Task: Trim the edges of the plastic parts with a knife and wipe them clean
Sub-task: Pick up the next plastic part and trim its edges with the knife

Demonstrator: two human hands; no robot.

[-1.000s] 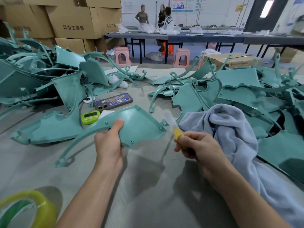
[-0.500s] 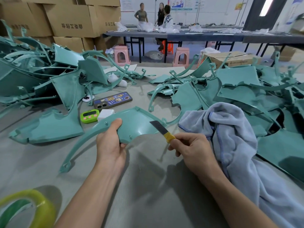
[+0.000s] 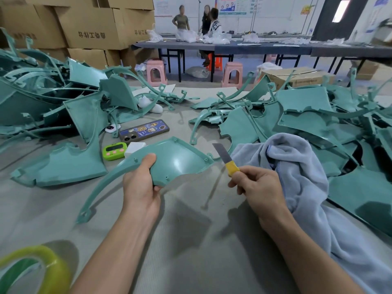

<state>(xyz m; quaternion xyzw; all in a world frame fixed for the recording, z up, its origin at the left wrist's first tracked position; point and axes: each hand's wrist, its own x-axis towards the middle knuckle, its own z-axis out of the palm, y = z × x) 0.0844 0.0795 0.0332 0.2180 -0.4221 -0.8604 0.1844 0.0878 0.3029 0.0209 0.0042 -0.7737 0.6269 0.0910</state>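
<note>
The knife [image 3: 225, 159] has come off the plastic part [image 3: 180, 160] since the earlier frame; in the head view its blade points up just right of the part's right corner, not touching. The right hand [image 3: 262, 187] curls its fingers [image 3: 251, 174] round the yellow handle. The left hand [image 3: 141, 187] grips the part, thumb on top, over the middle of the bench [image 3: 191, 247]. A grey cloth [image 3: 301, 166] lies toward the right edge.

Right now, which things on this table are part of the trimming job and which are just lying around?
Job: teal curved plastic part in left hand; yellow-handled steel knife in right hand; pale blue terry cloth; piles of teal plastic parts.
Lying about: green digital timer; phone in blue cartoon case; yellow-green tape roll.
</note>
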